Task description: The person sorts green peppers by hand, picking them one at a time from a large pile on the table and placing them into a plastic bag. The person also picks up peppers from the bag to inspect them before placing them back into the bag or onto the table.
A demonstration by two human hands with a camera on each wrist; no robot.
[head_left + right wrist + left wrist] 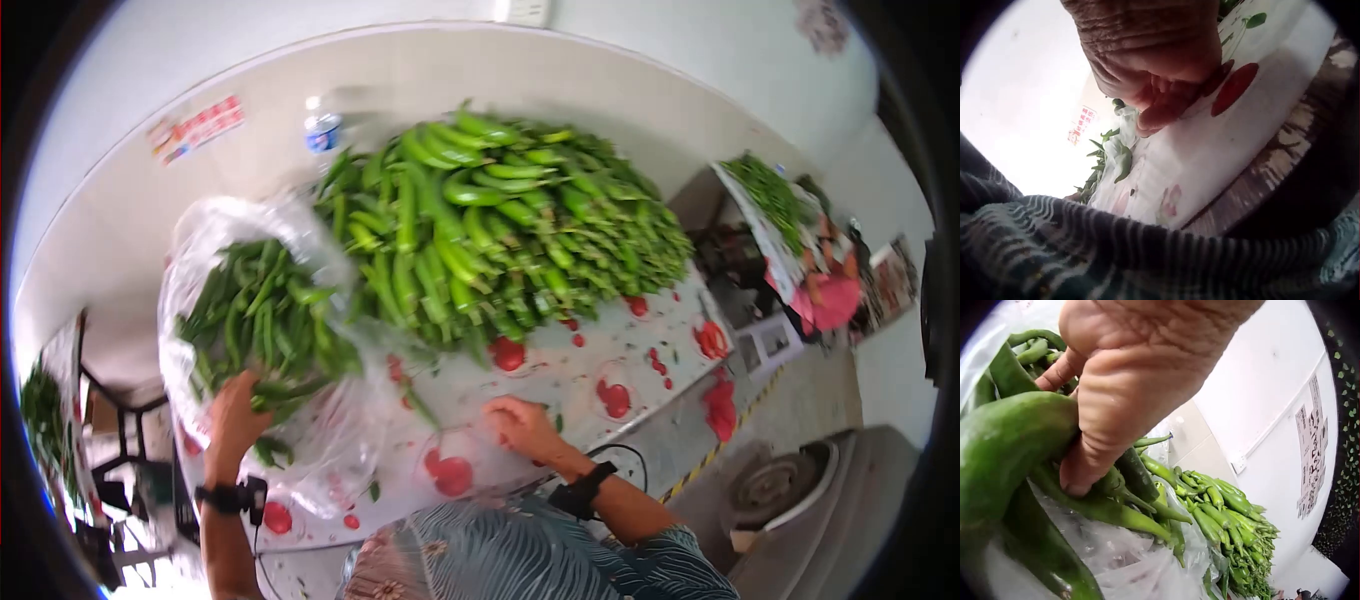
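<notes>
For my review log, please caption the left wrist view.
Left hand gripping green peppers in a plastic bag, more peppers piled beyond.

Head camera's up high, looking down and forward across the whole table (640, 400); left wrist's right against the peppers (1022, 437), facing the wall; right wrist's low, shirt-close, sharing the tabletop.

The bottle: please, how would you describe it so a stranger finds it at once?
On the table is a big pepper pile. Behind its left end, by the wall, is the bottle. It is clear, with a blue label, unlike the green peppers beside it.
</notes>
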